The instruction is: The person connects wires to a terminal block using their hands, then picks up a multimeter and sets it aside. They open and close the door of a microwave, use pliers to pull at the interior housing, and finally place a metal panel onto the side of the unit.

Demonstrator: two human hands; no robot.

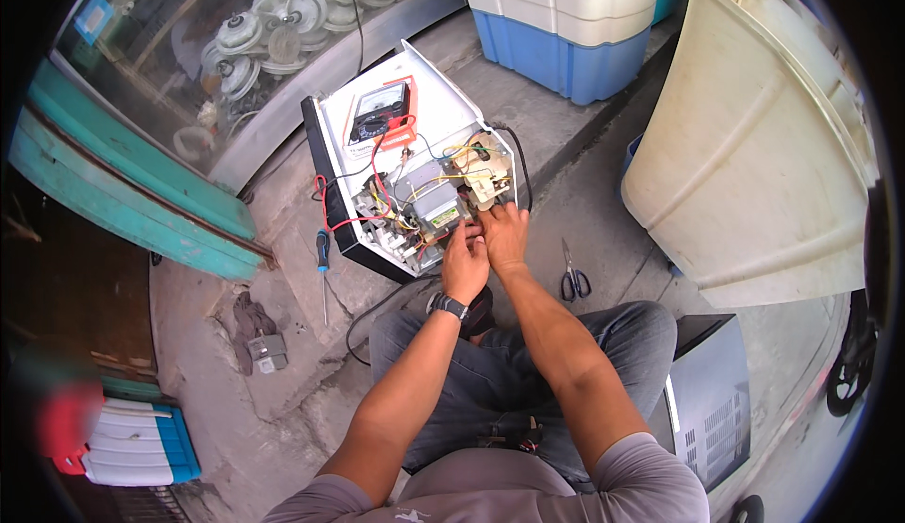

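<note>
In front of me an opened microwave oven (438, 108) with a white metal case exposes its inner parts. A grey transformer (436, 200) sits among coloured wires, beside a cream plastic housing (485, 176). My left hand (465, 264), with a watch on its wrist, has its thumb and fingers pinched at the near edge, below the transformer. Right beside it, my right hand (506, 238) curls its fingers into the near right corner. Both sets of fingertips are partly hidden, and whatever they grip is too small to name. An analog multimeter (382, 113) lies on the case, its red lead running toward the parts.
A blue-handled screwdriver (323, 254) lies left of the oven, scissors (573, 282) to the right. A vented panel (712, 405) rests by my right knee. Large plastic tubs (745, 146) stand at the right. Behind glass are several white round parts (283, 28).
</note>
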